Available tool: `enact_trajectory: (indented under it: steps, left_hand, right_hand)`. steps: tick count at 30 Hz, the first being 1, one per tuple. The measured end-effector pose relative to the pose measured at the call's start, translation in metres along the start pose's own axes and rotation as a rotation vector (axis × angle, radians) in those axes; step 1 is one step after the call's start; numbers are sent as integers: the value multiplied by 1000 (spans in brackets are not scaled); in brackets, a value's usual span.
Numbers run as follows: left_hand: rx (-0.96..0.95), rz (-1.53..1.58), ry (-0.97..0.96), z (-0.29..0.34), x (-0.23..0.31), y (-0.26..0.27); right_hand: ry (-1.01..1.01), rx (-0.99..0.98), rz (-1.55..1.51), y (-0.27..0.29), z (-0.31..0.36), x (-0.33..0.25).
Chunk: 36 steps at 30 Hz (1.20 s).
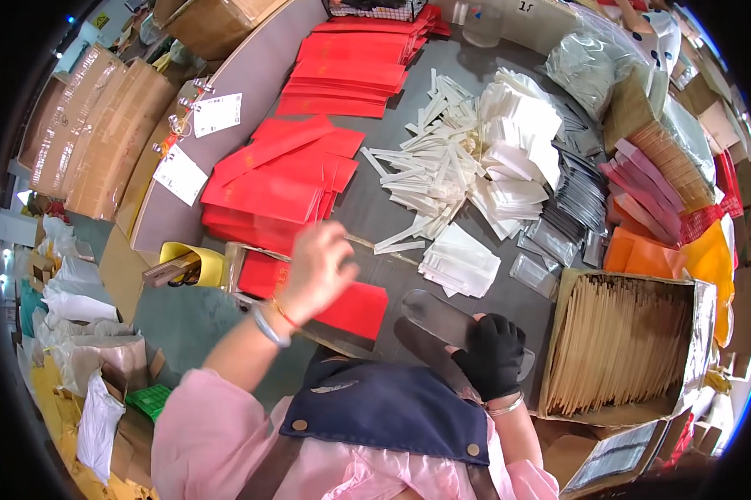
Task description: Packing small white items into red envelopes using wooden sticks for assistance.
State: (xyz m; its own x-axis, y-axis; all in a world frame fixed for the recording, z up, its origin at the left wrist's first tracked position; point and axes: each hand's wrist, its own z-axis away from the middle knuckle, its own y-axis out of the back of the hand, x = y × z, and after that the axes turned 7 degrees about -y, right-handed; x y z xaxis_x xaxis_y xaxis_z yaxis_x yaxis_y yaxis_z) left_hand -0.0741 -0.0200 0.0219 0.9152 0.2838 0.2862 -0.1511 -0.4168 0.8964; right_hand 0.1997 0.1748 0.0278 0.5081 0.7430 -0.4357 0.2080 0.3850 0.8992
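head: left hand (319, 265) half open, empty; right hand (492, 354) clasps clear strip (432, 318) lengthwise toward upper left.

Item one: red packet (354, 310), flat, smooth, with a straight right end; lies at the near edge of the table, left of centre, its middle partly hidden beneath the blurred left hand (315, 271); contact between them cannot be told.

Item two: translucent grey strip (432, 317), elongated, glossy, far-left end rounded; held in the right hand (494, 354), slanting from far left to near right, just right of the red packet.
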Motion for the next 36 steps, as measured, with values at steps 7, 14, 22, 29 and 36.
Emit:
enact_trajectory:
  steps: [7, 14, 22, 29, 36]
  left_hand:
    - [-90, 309, 269, 51, 46, -40]
    - [-163, 410, 375, 45, 49, -36]
    - [-230, 377, 207, 20, 48, -41]
    - [-163, 214, -171, -53, 62, -85]
    - [-44, 155, -305, -58, 62, -101]
  right_hand:
    - [47, -32, 19, 1, -2, -6]
    - [108, -122, -52, -11, -5, -15]
    - [242, -14, -211, -59, -23, -31]
    - [-330, 489, -231, 6, 33, 96]
    - [-800, 694, 40, 51, 111, 217]
